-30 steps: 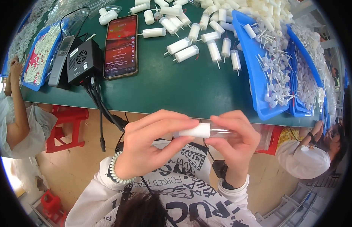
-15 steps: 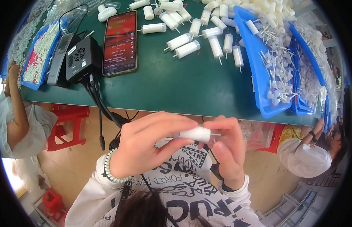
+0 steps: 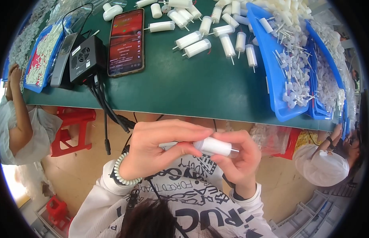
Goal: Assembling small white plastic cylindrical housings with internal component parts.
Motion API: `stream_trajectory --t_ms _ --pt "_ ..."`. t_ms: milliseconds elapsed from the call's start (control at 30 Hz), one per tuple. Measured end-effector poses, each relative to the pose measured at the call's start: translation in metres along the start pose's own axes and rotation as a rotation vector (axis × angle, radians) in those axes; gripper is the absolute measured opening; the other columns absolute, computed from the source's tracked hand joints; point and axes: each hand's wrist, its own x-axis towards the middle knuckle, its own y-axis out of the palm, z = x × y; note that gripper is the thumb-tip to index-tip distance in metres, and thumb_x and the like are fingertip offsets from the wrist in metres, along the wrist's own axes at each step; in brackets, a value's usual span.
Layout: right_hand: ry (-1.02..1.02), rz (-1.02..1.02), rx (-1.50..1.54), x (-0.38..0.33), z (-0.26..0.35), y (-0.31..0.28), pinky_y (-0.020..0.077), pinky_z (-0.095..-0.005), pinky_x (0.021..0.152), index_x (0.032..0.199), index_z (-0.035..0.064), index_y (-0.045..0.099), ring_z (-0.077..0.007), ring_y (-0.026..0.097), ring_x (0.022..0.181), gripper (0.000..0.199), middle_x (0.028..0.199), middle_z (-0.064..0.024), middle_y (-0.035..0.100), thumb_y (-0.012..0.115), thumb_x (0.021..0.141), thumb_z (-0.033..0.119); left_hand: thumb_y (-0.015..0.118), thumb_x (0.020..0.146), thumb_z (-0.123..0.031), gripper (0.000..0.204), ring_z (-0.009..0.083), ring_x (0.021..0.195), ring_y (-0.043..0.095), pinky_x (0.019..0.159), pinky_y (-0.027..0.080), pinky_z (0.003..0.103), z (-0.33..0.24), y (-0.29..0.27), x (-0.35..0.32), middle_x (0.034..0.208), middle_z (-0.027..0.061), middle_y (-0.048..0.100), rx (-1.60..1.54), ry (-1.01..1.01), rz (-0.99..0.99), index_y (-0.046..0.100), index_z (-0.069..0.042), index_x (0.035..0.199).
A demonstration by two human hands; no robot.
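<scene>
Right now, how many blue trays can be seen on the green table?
3. One blue tray lies at the table's left end, holding small white parts. Two more, a near tray and a far tray, overlap at the right end. Others may be hidden past the edge.

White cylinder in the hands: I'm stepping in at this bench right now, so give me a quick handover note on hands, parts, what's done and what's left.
Left hand: thumb and fingers closed on the white cylinder.
Right hand: pinching the same cylinder at its pin end, below the edge of the green table.
Parts: a spread of similar white cylinders lies on the table; the blue tray holds many small pinned white pieces.
Done: cannot tell how far the piece in hand is.
Left: the piece in hand has not been put down.
</scene>
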Motion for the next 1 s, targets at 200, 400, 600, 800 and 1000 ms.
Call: stream_trajectory --t_ms 200,400,600,800,1000 --pt "-0.032 -0.012 -0.232 0.002 0.001 0.004 0.0479 -0.0236 0.063 0.098 -0.0009 0.060 -0.0171 0.063 0.071 0.030 0.081 -0.0103 0.065 0.070 0.071 0.006 0.069 0.062 0.008 0.023 0.0221 0.080 0.064 0.066 0.050 0.027 0.006 0.003 -0.004 0.088 0.0184 0.066 -0.112 -0.111 -0.117 0.065 0.003 0.085" --pt "0.104 -0.023 -0.208 -0.016 -0.003 0.017 0.0469 -0.0248 0.058 0.096 -0.0005 0.060 -0.0160 0.061 0.066 0.024 0.077 -0.0098 0.062 0.067 0.075 0.008 0.072 0.060 0.007 0.025 0.0212 0.080 0.063 0.069 0.049 0.029 0.017 0.002 -0.015 0.085 0.0177 0.066 -0.161 -0.163 -0.015 0.064 0.004 0.083" --pt "0.453 -0.004 0.352 -0.027 -0.006 0.022 0.0447 -0.0220 0.054 0.102 -0.0021 0.055 -0.0116 0.058 0.061 0.020 0.072 -0.0071 0.060 0.055 0.087 0.012 0.075 0.060 0.003 0.025 0.0217 0.080 0.062 0.071 0.049 0.030 0.022 -0.003 -0.014 0.085 0.0168 0.066 -0.262 -0.253 0.064 0.065 0.003 0.083" --pt "0.704 0.128 0.728 -0.030 -0.005 0.020 0.0361 -0.0185 0.048 0.096 -0.0002 0.052 -0.0079 0.051 0.052 0.029 0.064 -0.0042 0.055 0.039 0.095 0.026 0.074 0.062 0.002 0.023 0.0234 0.084 0.063 0.073 0.050 0.031 0.026 -0.008 -0.012 0.089 0.0169 0.065 -0.230 -0.259 0.201 0.065 0.003 0.083" --pt "0.713 0.117 0.611 -0.028 -0.012 0.030 0.0353 -0.0191 0.048 0.095 0.0009 0.050 -0.0076 0.047 0.050 0.032 0.061 -0.0032 0.053 0.035 0.096 0.029 0.067 0.072 0.006 0.024 0.0222 0.092 0.061 0.080 0.049 0.032 0.046 -0.003 -0.022 0.098 0.0163 0.063 -0.577 -0.483 0.125 0.061 0.006 0.095"
